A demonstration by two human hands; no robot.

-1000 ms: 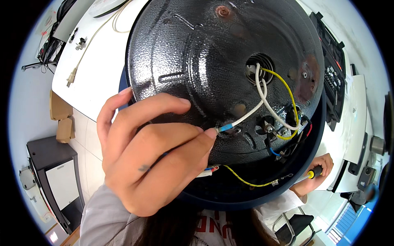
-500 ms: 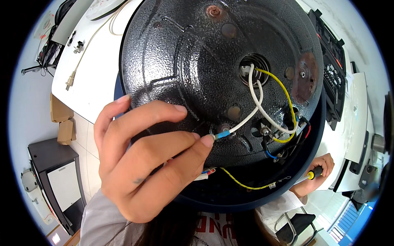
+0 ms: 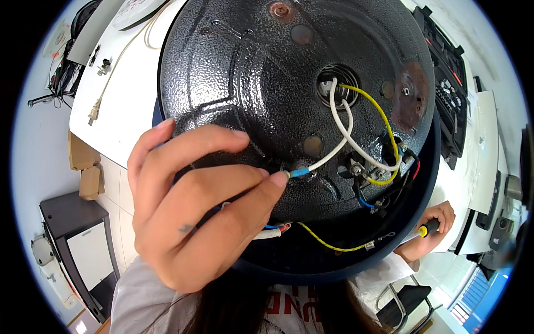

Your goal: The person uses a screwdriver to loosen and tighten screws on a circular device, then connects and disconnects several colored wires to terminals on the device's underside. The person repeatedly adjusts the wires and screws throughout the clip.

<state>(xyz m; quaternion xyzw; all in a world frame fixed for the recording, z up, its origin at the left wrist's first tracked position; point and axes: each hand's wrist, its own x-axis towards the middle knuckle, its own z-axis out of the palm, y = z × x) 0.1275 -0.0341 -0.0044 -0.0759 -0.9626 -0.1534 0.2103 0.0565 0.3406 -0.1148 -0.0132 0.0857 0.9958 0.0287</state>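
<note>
A large round black metal plate with a dimpled surface fills the view, set inside a dark blue rim. My left hand lies over its lower left, fingertips pinching the blue terminal at the end of a white wire. That wire and a yellow wire come out of a hole in the plate. At the lower right my right hand grips a screwdriver with a yellow and black handle, partly hidden behind the rim.
A white table lies under the appliance, with a cable and plug on the left. A black crate stands at the right. Cardboard boxes and a dark cabinet sit on the floor at left.
My left hand has shifted slightly up and right while keeping hold of the blue terminal; the plate has tilted a little. My right hand stays put with the screwdriver.
</note>
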